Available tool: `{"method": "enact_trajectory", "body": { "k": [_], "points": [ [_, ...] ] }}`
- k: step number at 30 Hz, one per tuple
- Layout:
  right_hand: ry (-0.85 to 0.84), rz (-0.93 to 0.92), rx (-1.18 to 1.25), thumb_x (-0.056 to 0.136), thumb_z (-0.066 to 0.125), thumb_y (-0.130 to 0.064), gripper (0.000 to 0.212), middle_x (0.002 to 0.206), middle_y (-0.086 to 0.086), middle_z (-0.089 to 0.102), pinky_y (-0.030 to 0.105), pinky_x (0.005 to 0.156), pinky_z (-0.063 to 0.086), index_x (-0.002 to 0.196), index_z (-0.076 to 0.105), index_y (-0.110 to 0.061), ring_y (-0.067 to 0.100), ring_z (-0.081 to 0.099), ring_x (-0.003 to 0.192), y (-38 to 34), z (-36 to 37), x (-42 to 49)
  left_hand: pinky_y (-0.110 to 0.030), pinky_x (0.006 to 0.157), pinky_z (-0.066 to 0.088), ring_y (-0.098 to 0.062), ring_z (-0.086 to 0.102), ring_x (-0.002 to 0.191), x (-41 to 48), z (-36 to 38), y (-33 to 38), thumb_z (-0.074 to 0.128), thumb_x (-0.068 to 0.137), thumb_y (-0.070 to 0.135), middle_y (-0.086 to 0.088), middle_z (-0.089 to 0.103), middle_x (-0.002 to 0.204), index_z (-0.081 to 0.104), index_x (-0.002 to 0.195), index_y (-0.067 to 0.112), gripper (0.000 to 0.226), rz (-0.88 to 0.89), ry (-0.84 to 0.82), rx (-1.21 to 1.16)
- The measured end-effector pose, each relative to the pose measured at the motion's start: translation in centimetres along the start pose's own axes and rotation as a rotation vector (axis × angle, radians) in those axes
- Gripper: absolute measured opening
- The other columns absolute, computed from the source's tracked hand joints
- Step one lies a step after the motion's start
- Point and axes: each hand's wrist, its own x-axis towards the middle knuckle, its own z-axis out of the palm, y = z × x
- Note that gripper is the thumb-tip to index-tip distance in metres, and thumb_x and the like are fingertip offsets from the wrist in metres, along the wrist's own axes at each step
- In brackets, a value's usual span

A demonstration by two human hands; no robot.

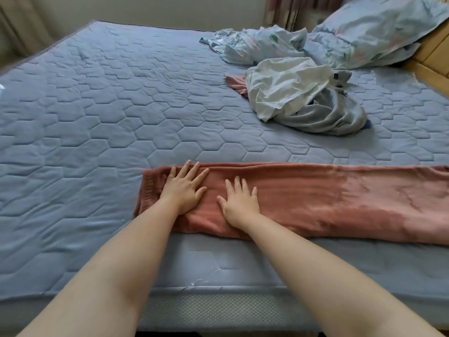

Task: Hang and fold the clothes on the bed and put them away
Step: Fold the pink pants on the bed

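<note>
Pink trousers [303, 198] lie folded lengthwise in a long strip along the near edge of the bed [85, 117], stretching from about the middle of the view out past the right border. Both my hands are flat on the left end of them. My left hand [183, 187] has its fingers straight and slightly spread, palm down beside the gathered waistband at the strip's left end, fingertips reaching the far edge of the fabric. My right hand [239, 201] lies just to the right of it, also palm down with fingers straight and fanned, pressing the cloth; neither hand grips anything. The two hands are close together but apart.

Farther back on the right, a loose pile [306, 98] of clothes waits: a white garment on top, a grey one beneath it, a bit of pink cloth peeking out at its left side. Behind the pile lies a crumpled floral sheet [255, 42], and beside that, against the wooden headboard [435, 49], a pillow [374, 32] in the same pale print. Curtains [301, 8] hang beyond the bed's far corner.
</note>
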Motion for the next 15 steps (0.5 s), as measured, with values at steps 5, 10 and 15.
{"method": "enact_trajectory", "body": {
  "k": [5,10,15],
  "points": [
    [-0.044,-0.003,-0.034,0.098,0.022,-0.055,0.066,0.160,0.009,-0.010,0.052,0.115,-0.005,0.153,-0.001,-0.026,0.026,-0.011,0.147,-4.2,2.0,1.0,-0.049,0.116,-0.003,-0.022,-0.006,0.148,-0.6,1.1,-3.6,0.020,0.100,0.051,0.001,0.001,0.161,0.003,0.152,0.036,0.057,-0.059,0.033,0.001],
    [-0.063,0.024,-0.052,0.097,0.021,-0.056,0.067,0.160,0.007,-0.013,0.051,0.115,-0.007,0.152,-0.005,-0.028,0.025,-0.014,0.146,-4.0,2.4,1.7,-0.053,0.115,0.006,-0.026,0.005,0.147,0.1,1.2,-6.7,0.021,0.097,0.057,-0.005,0.014,0.160,0.012,0.152,0.032,0.061,-0.235,0.029,-0.011],
    [-0.076,0.032,-0.069,0.098,0.021,-0.056,0.067,0.160,0.007,-0.014,0.051,0.116,-0.007,0.152,-0.007,-0.028,0.024,-0.014,0.146,-4.1,2.5,2.1,-0.045,0.101,0.036,-0.038,0.042,0.125,-1.2,0.9,-9.6,0.049,0.087,0.062,-0.021,0.044,0.135,0.036,0.138,0.007,0.077,-0.652,0.163,-0.454]
  ]
}}
